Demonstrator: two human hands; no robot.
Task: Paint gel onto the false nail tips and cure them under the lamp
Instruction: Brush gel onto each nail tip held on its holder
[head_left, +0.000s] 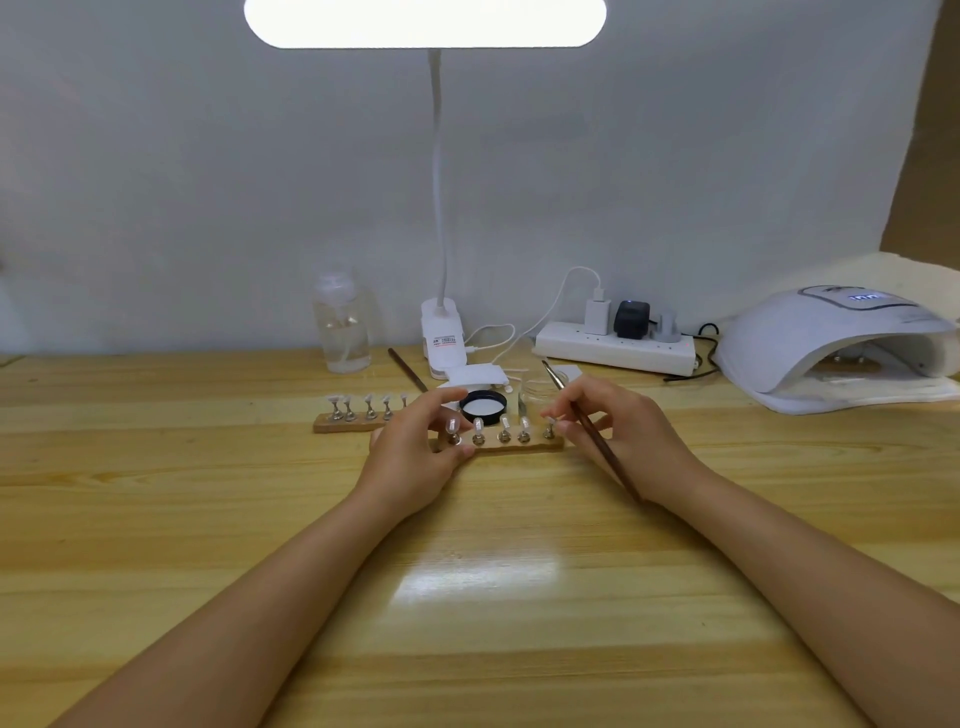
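Pale wooden planks (467, 597) with a glossy finish fill the near view, a patch of lamp glare lying between the two bare forearms. Both arms reach forward to a small wooden strip (519, 446) that carries five false nail tips (505, 422) upright on metal stands. The left hand (415, 441) has curled fingers at the strip's left end, thumb and fingers closed round the end stand. The right hand (623, 426) grips a thin brown brush (597, 441), bristles pointing up and away, its fingertips touching the stand at the strip's right end. Just behind the strip lie a black-rimmed lid (484, 408) and a small clear jar (535, 392). A second wooden strip (343, 423) with more tips sits to the left, and another brush (408, 370) lies slanted near it. Farther back stand a clear bottle (343, 327), the clip base of a white desk lamp (441, 332), and a white power strip (613, 351) with plugs and cables. Far right, the white domed curing lamp (831, 338) rests on a white cloth, display lit. A plain grey-white wall (208, 156) closes the back, with the lamp's bright head (425, 23) at the top.
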